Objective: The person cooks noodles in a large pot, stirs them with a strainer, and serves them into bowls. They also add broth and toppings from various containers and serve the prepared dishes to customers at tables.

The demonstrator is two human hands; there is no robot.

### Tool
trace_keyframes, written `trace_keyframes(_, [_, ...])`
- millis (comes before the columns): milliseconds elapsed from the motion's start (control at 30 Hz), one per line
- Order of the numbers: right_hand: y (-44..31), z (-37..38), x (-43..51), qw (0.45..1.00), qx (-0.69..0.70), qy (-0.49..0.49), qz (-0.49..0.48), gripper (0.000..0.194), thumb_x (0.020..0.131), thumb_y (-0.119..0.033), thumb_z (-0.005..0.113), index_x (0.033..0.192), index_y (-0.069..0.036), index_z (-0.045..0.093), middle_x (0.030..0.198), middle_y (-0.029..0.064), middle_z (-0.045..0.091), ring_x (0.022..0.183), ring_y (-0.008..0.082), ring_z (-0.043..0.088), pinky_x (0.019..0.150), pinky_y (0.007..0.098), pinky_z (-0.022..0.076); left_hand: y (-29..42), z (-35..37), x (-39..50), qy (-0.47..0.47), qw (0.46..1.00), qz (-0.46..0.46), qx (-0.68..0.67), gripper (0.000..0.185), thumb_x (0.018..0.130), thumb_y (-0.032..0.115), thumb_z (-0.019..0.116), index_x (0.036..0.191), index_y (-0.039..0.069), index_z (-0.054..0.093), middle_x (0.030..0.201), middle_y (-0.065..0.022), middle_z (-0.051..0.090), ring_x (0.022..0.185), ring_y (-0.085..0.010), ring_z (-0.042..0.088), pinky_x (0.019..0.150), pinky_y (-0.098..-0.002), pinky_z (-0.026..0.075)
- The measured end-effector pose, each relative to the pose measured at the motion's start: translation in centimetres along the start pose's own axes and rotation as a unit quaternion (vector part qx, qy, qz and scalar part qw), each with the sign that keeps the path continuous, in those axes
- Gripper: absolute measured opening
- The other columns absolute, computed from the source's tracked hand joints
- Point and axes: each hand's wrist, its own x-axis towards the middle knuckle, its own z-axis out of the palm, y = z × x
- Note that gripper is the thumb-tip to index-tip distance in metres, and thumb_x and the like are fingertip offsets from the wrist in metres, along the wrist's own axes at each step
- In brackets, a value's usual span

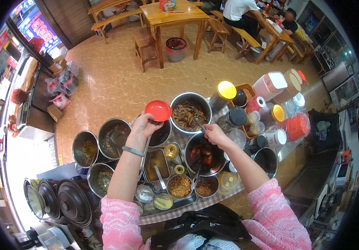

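Observation:
My left hand point(146, 125) grips the rim of a small red bowl point(158, 110), which looks empty and tilts over the counter's far side. A metal utensil point(200, 125) is held in my right hand point(216, 135); its far end reaches into a steel pot point(190, 97) of brown, shredded-looking food. Just below that hand stands a wide steel bowl point(209, 168) of dark reddish liquid with a ladle point(195, 178) in it. Left of it, a rectangular steel tray point(164, 161) holds yellowish liquid. Closer to me are small bowls of yellow beans or nuts point(180, 186) and brown crumbs point(206, 186).
Several steel pots point(85, 150) crowd the left side. On the right are yellow-lidded jars point(226, 90), an orange basket point(245, 90) and stacked white containers point(270, 84). Dark lidded pots point(73, 203) stand at lower left. Beyond, people sit near a wooden table point(179, 15).

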Motion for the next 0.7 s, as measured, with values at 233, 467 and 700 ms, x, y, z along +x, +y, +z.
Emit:
trace_keyframes(233, [0.7,0.8,2.0,0.995,-0.065,0.036,-0.06,0.018,0.08,-0.007,0.038,0.082,-0.001,0.055,0.056,0.0026,0.046,0.045,0.0122,0.043,0.038,0.0276,0.0322,0.1,-0.5,0.8,-0.002,1.0,-0.001,0.028,0.061,0.067,-0.012,0.041,0.12,0.017,0.033,0.121,-0.0133,0.036,0.11,-0.0317,0.04,0.086,-0.0516,0.036])
trace_keyframes(467, [-0.2,-0.1,0.2,0.995,0.101,0.008,-0.002,0.022,0.082,-0.006,0.037,0.096,0.0,0.053,0.057,0.0009,0.044,0.04,0.0091,0.036,0.035,0.024,0.0261,-0.1,-0.5,0.9,-0.001,0.999,0.013,0.035,0.059,0.068,-0.012,0.041,0.119,0.017,0.035,0.119,-0.0115,0.038,0.107,-0.0299,0.042,0.086,-0.0507,0.036])
trace_keyframes(700, [-1.2,-1.8,-2.6,0.971,0.235,-0.035,0.034,0.032,0.083,-0.007,0.04,0.114,0.0,0.045,0.059,-0.0025,0.042,0.038,0.0033,0.028,0.033,0.0191,0.02,-0.8,0.1,1.6,-0.015,0.996,0.03,0.08,0.062,0.068,-0.013,0.041,0.122,0.018,0.034,0.12,-0.0113,0.038,0.109,-0.0303,0.041,0.085,-0.0501,0.038])
